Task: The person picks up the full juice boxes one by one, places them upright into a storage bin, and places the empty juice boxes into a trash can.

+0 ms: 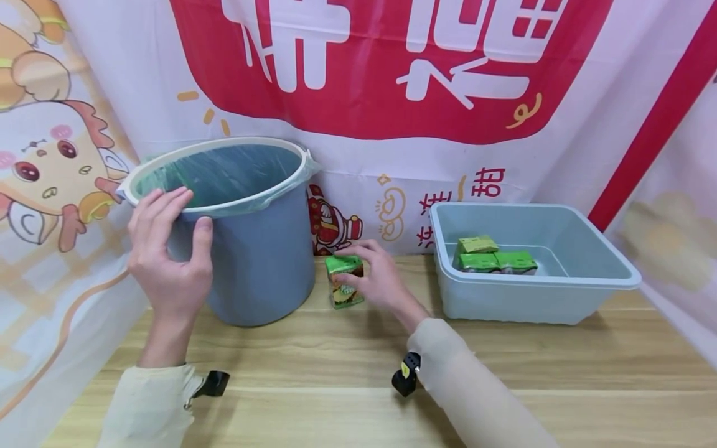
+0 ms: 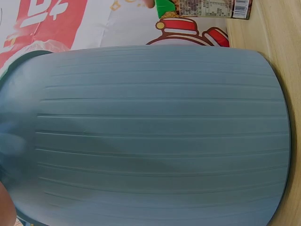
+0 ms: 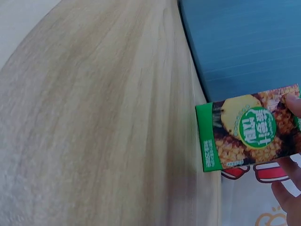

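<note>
A green juice box [image 1: 344, 283] with pineapple pictures is upright between the bin and the basin, close to the tabletop. My right hand [image 1: 374, 277] grips its upper part between thumb and fingers. In the right wrist view, the box [image 3: 254, 129] shows its printed front, with only parts of the hand at the right edge. The blue bin [image 1: 263, 261] has a pale rim and a clear liner. My left hand [image 1: 170, 249] is at the bin's near-left rim, fingers extended over it and thumb apart. The left wrist view is mostly the bin's ribbed side [image 2: 160, 136].
On the right stands a light blue basin [image 1: 515, 302] with several green boxes [image 1: 515, 262] at its left end. The wooden table [image 1: 313, 379] runs beneath everything. Printed cloth [image 1: 364, 162] hangs behind and at both sides.
</note>
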